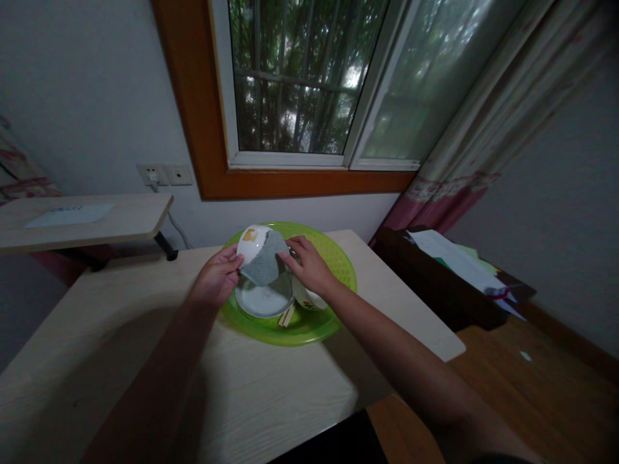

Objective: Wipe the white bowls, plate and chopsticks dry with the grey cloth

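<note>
My left hand (217,276) grips the rim of a white bowl (251,241) with a yellow-orange mark, tilted above a green tray (344,270). Against the bowl lies a grey-blue cloth (265,261), its edge pinched between the thumb and fingers of my right hand (309,265). Below them in the tray sits a white plate (264,301). Some pale wooden chopsticks (287,316) lie beside it, and another white bowl (313,300) with a coloured pattern is partly hidden under my right wrist.
The tray stands on a pale wooden table (271,386) against the wall below a window (309,77). A raised shelf (130,216) with a paper sheet is at the left. To the right, a dark wooden cabinet (411,270) bears papers (459,261).
</note>
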Demonstrator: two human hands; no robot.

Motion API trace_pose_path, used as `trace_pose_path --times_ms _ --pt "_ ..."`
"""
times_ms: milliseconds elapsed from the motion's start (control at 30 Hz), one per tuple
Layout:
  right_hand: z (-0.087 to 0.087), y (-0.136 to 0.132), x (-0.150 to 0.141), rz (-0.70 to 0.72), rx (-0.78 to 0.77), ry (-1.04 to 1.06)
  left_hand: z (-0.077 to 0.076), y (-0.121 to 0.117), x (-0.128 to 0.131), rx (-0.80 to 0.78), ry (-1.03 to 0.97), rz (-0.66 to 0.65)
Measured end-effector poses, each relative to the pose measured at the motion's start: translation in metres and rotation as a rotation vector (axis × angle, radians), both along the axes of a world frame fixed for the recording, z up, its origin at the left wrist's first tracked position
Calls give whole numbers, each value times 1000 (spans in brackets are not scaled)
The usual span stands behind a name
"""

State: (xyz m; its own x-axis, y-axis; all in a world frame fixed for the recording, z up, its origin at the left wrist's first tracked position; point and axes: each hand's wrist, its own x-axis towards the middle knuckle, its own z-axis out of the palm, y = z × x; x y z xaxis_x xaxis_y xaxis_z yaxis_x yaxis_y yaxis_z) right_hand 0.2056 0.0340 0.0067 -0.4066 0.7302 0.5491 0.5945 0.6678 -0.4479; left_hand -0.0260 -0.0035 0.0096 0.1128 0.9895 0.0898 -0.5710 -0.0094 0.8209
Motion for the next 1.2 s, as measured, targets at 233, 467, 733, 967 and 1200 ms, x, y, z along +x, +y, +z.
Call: trace_pose_path --times_ms 233,467,733,967,1200 --pt "2 -6 -1 31 -95 -97 1 0 2 14 6 31" --pt "-4 -7 -2 226 -138 -145 2 1 4 41 8 36" --pt "-8 -7 -3 428 -62 -151 1 1 5 30 42 59" --pt "-3 -10 -4 386 -6 60 3 -1 4 11 64 10" --pt "3 -5 -2 119 -53 249 0 0 4 16 82 -16"
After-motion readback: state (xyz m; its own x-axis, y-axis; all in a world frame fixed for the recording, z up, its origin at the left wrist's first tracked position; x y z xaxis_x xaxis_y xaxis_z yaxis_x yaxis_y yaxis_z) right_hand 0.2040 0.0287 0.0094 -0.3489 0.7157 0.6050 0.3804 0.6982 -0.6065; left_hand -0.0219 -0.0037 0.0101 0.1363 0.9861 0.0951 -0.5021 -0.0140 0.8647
